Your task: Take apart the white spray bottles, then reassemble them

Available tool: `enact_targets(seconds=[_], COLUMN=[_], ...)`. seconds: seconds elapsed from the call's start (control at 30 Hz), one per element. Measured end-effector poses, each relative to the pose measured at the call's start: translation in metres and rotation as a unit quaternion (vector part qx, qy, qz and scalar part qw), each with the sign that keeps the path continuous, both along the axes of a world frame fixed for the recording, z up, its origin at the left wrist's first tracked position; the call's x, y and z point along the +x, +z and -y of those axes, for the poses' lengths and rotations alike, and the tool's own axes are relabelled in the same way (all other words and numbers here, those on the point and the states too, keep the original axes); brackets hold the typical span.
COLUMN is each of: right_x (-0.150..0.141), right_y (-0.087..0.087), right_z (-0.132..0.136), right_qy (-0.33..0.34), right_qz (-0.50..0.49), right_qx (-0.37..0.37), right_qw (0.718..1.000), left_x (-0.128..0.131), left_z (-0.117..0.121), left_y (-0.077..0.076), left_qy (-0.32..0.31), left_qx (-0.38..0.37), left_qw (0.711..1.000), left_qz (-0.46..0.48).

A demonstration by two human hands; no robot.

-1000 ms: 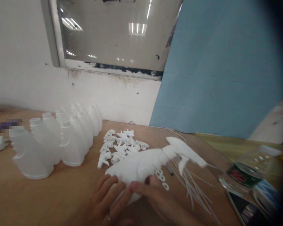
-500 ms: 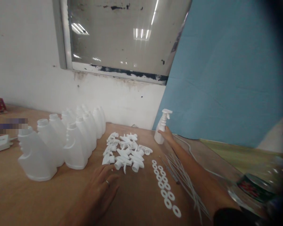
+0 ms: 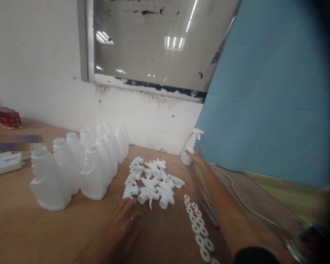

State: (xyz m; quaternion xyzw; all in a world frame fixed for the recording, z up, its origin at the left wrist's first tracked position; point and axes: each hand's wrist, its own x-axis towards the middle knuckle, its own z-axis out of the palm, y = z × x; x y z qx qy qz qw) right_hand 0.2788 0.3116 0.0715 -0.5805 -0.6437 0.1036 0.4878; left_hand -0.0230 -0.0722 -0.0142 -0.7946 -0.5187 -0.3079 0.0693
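Observation:
At the back of the table my right hand (image 3: pixel 195 157) is closed around the lower part of a white spray bottle (image 3: pixel 191 146), which stands almost upright by the wall, its trigger head fitted. My left hand (image 3: pixel 125 220), with a ring on one finger, rests low over the tabletop with fingers loosely apart and nothing in them. Its fingertips are beside a pile of white trigger spray heads (image 3: pixel 151 183). White ring washers (image 3: pixel 195 223) lie in two rows between my arms. Thin clear tubes (image 3: pixel 206 198) are partly hidden under my right forearm.
Several white bottles without heads (image 3: pixel 51 183) stand in rows on the left of the brown table (image 3: pixel 79 227). Red packages (image 3: pixel 5 116) and a white box (image 3: pixel 5 164) are at far left. A pale cable (image 3: pixel 231 183) runs along the right, below a blue sheet (image 3: pixel 264 91).
My right hand has moved the spray bottle slightly left and back toward the wall. My left hand stays near the spray heads. The view has turned a little left.

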Motion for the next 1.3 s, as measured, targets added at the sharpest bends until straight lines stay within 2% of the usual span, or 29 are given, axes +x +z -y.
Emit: enact_targets(seconds=[0.07,0.13,0.23,0.37,0.4,0.43,0.53,0.63,0.67,0.73,0.8,0.87,1.0,1.07,1.17,1.23,1.3], right_x=[0.005,0.009,0.008,-0.015,-0.023,-0.031,-0.05,-0.055,-0.055,-0.051,-0.048,-0.047,-0.044,-0.034,-0.004,0.023,0.048], right_y=[0.011,0.018,0.014,-0.011,-0.018,-0.025,-0.038,-0.04,-0.039,-0.036,-0.034,-0.034,-0.034,-0.029,-0.022,-0.026,-0.04], right_z=[0.014,0.038,0.098,0.203,0.224,0.242,0.268,0.272,0.273,0.28,0.293,0.308,0.329,0.333,0.339,0.347,0.358], right_qy=[-0.012,0.008,0.121,0.308,0.349,0.377,0.371,0.353,0.355,0.377,0.417,0.455,0.484,0.451,0.353,0.295,0.25], right_qz=[0.033,0.078,0.163,0.257,0.281,0.341,0.47,0.514,0.507,0.449,0.34,0.222,0.079,0.051,0.084,0.143,0.185], right_qx=[0.002,-0.001,-0.028,-0.042,-0.028,0.013,0.074,0.094,0.097,0.091,0.063,0.016,-0.094,-0.113,-0.078,-0.065,-0.066], right_qw=[0.999,0.997,0.979,0.915,0.894,0.861,0.797,0.776,0.779,0.805,0.841,0.862,0.867,0.884,0.929,0.942,0.948], left_x=[-0.003,-0.004,-0.005,-0.002,-0.002,-0.001,0.0,0.003,0.004,0.007,0.01,0.014,0.02,0.022,0.022,0.021,0.019], left_z=[-0.002,-0.002,-0.001,0.001,0.001,0.001,0.001,0.004,0.005,0.008,0.012,0.015,0.019,0.019,0.018,0.018,0.019], left_y=[-0.006,-0.01,-0.013,-0.014,-0.014,-0.014,-0.011,-0.004,-0.002,0.003,0.006,0.007,0.004,0.002,0.0,-0.002,-0.003], left_qy=[0.018,0.032,0.033,0.023,0.025,0.026,0.02,0.001,-0.007,-0.025,-0.038,-0.048,-0.101,-0.115,-0.105,-0.096,-0.087], left_qx=[-0.004,-0.018,-0.036,-0.043,-0.041,-0.036,-0.013,0.005,0.008,0.009,0.003,-0.008,-0.085,-0.132,-0.147,-0.138,-0.134], left_qw=[1.0,0.999,0.997,0.996,0.996,0.996,0.998,0.999,0.999,1.0,0.999,0.998,0.989,0.983,0.982,0.984,0.985], left_qz=[-0.015,-0.032,-0.055,-0.071,-0.073,-0.073,-0.064,-0.042,-0.032,-0.007,0.02,0.041,0.064,0.059,0.055,0.06,0.061])
